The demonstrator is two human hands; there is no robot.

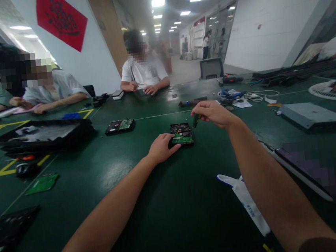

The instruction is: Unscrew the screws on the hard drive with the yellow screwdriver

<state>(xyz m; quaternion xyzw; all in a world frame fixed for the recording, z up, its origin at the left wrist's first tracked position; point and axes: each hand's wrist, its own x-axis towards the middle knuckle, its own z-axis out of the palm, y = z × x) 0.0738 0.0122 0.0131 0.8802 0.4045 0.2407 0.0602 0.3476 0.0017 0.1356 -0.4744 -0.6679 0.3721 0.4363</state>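
A hard drive [181, 128] with a green circuit board lies on the dark green table in front of me. My left hand [161, 147] grips its left side and near edge, the thumb along the front and the fingers over the board. Just right of the drive, my right hand [214, 113] pinches a small screwdriver [196, 120] with a dark handle, held roughly upright. Its tip is too small to make out, so I cannot tell whether it touches anything. A second hard drive [120, 126] rests apart, to the left.
On the left are a black tray [44, 134] with parts and a loose green circuit board [44, 183]. A white glove [248, 203] lies beneath my right forearm. Rightward are a metal box [314, 114] and tangled cables [233, 94]. A person [145, 72] sits across the table.
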